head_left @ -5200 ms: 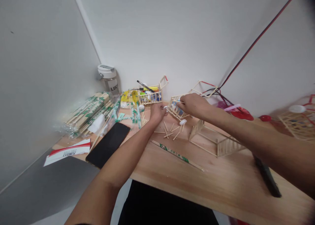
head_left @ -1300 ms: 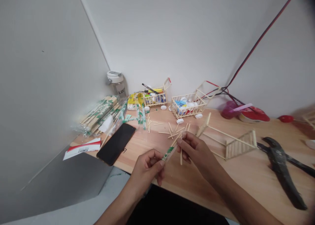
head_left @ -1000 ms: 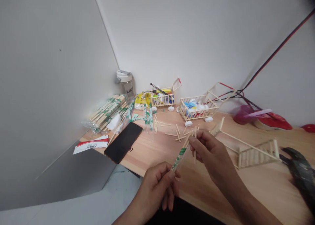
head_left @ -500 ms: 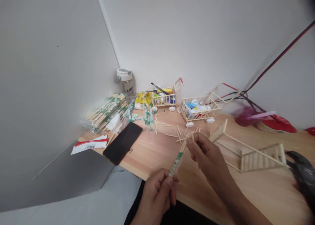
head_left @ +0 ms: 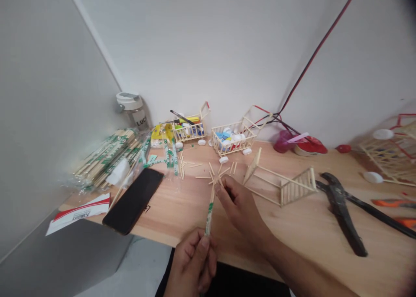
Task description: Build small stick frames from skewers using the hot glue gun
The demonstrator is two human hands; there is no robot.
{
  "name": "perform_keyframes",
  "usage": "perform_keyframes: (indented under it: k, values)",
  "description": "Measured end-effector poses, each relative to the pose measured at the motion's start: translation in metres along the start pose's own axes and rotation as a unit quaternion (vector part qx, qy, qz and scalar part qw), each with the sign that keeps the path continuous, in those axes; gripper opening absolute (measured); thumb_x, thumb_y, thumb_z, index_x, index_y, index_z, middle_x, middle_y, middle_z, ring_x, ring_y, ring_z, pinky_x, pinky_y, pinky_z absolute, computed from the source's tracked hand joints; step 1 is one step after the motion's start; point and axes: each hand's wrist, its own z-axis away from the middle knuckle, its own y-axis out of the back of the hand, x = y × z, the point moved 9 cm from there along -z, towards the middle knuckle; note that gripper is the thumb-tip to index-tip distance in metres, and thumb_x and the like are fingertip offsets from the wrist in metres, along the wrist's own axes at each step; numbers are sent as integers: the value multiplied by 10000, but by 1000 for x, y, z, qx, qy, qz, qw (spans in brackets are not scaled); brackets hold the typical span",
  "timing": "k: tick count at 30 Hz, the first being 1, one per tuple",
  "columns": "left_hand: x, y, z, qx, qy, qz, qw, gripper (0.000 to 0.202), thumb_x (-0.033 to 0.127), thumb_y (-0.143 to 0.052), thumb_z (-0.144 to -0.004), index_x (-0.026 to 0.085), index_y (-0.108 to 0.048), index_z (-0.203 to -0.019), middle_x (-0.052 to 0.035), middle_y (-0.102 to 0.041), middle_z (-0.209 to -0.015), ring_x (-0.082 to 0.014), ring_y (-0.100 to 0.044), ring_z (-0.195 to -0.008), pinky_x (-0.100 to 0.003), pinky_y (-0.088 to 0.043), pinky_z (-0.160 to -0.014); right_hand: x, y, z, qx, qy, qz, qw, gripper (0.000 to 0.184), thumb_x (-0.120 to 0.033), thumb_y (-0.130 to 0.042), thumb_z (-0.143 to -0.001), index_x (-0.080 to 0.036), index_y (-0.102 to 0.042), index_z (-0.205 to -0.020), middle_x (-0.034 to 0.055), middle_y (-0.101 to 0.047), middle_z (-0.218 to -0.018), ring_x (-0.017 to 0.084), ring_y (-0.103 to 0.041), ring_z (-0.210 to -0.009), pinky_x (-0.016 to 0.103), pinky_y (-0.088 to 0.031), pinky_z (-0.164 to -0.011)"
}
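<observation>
And here on the light wooden tabletop [head_left: 182,227], the left hand [head_left: 191,262] is clamped firmly around a slim wooden chopstick in a green-printed paper sleeve [head_left: 209,212], fingers closed on its lower part, with the stick tilting up and away from the person. The right hand [head_left: 238,206] comes in close, its curled fingers [head_left: 221,190] right beside the stick's upper end. Are they pinching it or just next to it? Can't tell from here, but those fingers are bunched together. Just past them, a scatter of short cut wooden sticks [head_left: 211,171] lies crisscrossed on the table. Over to the right, an open ladder-sided frame of pale glued sticks [head_left: 294,190] sits near the right hand, and beyond it lies a black long-handled cutter [head_left: 339,206]. Up by the wall, a small stick-built cart loaded with bottle caps [head_left: 232,136] stands on white cap wheels, next to a second stick cart [head_left: 188,131]. On the left, a glossy black smartphone [head_left: 133,200] lies flat beside plastic-wrapped bundles of chopsticks [head_left: 107,160].
</observation>
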Motion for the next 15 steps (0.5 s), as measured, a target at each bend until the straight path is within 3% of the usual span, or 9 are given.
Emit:
perform_keyframes:
  k: [4, 6, 9, 12, 15]
  values:
    - [25, 5, 1, 43, -54, 28, 997, 383, 508, -606, -811, 163, -461, -728, 75, -405, -498, -6, -202, -382, -147, -140, -385, -5, -30, 18, -89, -1, -8, 996, 301, -307, -420, -916, -195, -372, -640, -50, -408, -566, 84, -372, -537, 235, -266, -522]
    - [34, 4, 2, 36, -59, -3, 998, 355, 498, -591, -826, 165, -488, -759, 69, -412, -507, -16, -198, -394, -156, -131, -391, -5, -31, 21, -99, -9, -25, 995, 324, -336, -398, -929, -192, -393, -639, -48, -407, -566, 82, -382, -538, 231, -277, -523]
    - [41, 12, 5, 53, -72, -74, 993, 335, 501, -560, -844, 168, -532, -827, 58, -437, -532, -24, -205, -407, -162, -127, -405, 0, -5, 13, -43, -23, -30, 998, 322, -397, -452, -906, -187, -458, -662, -46, -407, -587, 86, -383, -553, 229, -290, -528]
    - [42, 20, 8, 57, -89, -155, 982, 371, 528, -554, -835, 161, -557, -779, 44, -429, -544, -33, -258, -423, -167, -151, -412, 4, 27, 7, 29, -46, -34, 998, 268, -452, -536, -854, -194, -603, -829, -60, -347, -564, 92, -338, -531, 230, -293, -521]
    - [38, 18, 11, 25, -91, -216, 972, 407, 540, -544, -833, 155, -551, -700, 28, -433, -560, -42, -302, -436, -178, -184, -428, 0, 29, 6, 17, -54, -60, 997, 271, -455, -584, -818, -207, -679, -867, -56, -354, -536, 94, -341, -521, 231, -300, -516]
